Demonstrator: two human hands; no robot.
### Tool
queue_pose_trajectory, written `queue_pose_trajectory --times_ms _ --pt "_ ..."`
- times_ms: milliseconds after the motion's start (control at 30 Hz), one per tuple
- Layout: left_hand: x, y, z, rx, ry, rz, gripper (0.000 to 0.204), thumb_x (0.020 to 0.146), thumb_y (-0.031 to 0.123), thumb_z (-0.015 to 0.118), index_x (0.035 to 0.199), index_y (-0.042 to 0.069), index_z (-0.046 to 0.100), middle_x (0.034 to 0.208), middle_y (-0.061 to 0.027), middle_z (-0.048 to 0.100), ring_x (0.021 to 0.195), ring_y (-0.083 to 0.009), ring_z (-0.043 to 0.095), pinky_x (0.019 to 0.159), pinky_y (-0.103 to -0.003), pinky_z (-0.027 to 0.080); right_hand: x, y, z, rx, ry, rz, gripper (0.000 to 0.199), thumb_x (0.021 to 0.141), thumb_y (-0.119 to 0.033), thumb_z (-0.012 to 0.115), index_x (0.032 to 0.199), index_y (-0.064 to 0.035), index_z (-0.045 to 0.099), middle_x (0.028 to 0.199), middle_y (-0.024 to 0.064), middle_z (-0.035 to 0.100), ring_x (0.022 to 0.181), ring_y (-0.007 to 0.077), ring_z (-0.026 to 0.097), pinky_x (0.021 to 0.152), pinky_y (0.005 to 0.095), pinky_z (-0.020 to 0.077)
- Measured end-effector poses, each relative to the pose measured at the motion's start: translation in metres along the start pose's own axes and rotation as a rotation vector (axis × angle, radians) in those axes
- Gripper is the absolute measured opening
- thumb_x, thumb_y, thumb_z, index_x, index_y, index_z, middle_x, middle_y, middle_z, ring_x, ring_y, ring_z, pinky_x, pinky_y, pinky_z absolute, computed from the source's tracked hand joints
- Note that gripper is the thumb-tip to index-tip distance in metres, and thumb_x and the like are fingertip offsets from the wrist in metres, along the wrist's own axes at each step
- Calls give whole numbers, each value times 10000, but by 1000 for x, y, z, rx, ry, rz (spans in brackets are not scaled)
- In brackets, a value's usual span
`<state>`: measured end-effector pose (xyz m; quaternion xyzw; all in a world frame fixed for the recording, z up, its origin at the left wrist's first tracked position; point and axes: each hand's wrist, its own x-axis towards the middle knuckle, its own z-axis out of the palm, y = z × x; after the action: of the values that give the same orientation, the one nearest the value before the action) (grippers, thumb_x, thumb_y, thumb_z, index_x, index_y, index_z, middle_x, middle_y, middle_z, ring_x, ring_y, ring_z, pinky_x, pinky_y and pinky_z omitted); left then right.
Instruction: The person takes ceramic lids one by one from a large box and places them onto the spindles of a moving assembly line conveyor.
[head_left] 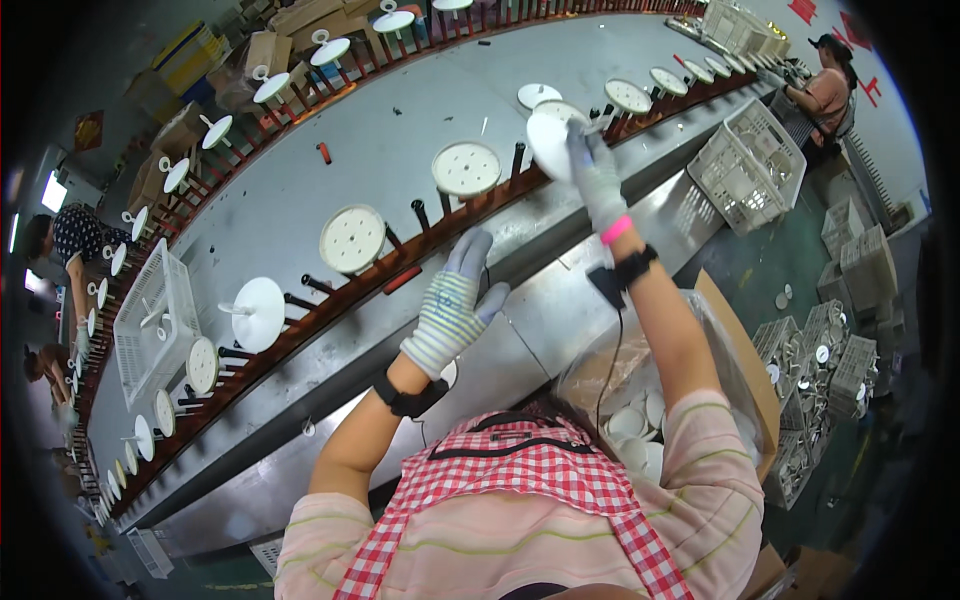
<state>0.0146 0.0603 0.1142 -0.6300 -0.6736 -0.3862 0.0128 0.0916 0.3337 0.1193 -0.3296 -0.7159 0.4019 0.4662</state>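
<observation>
My right hand [597, 178], in a striped glove with grey fingertips, grips the right edge of a smooth white disc [545, 146]. The disc is tilted at the line of dark posts, and a holed white disc [560, 110] shows partly behind it. My left hand [450, 305], gloved alike, is held open with its fingers stretched and thumb apart, just in front of the post rail. Nothing is in it. Nearest to it are a round white plate with small holes [466, 168] and another such plate [352, 239], each resting on the posts.
Beyond the rail lies a grey table [400, 130] with a white crate [155, 320] at left. A grey crate [748, 165] stands at right. By my right arm is an open carton [740, 350] of white discs. Co-workers stand at far left and far right [825, 95].
</observation>
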Motion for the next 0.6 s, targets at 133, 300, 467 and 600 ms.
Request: queue_pose_trajectory --times_ms 133,300,467,600 --pt "-15 -23 -12 -126 -38 -95 626 745 127 604 1290 16 318 1256 -192 392 1012 -280 526 873 -351 434 64 13 20 -472 26 -158 453 865 -425 414 1006 -28 582 1018 193 575 923 355 551 830 415 420" --pt "27 -25 -35 -174 9 -168 542 801 180 549 1275 19 343 1104 -202 506 996 -309 535 854 -385 427 58 26 71 -738 -80 -399 361 856 -346 430 1024 -64 580 1062 168 570 1036 317 502 896 409 389" --pt "143 -111 -5 -16 285 -274 484 854 350 417 1238 56 411 1133 -231 508 1014 -378 510 882 -439 392 43 21 106 -448 -221 -573 332 842 -302 447 1006 -42 572 1060 177 563 994 351 515 878 424 400" --pt "193 -167 -14 -13 -93 -591 459 846 348 395 1153 30 516 1154 -232 522 1073 -364 501 926 -419 382 27 -7 135 -232 -342 -103 306 864 -240 422 1093 -63 523 1096 204 552 1027 372 514 893 411 397"
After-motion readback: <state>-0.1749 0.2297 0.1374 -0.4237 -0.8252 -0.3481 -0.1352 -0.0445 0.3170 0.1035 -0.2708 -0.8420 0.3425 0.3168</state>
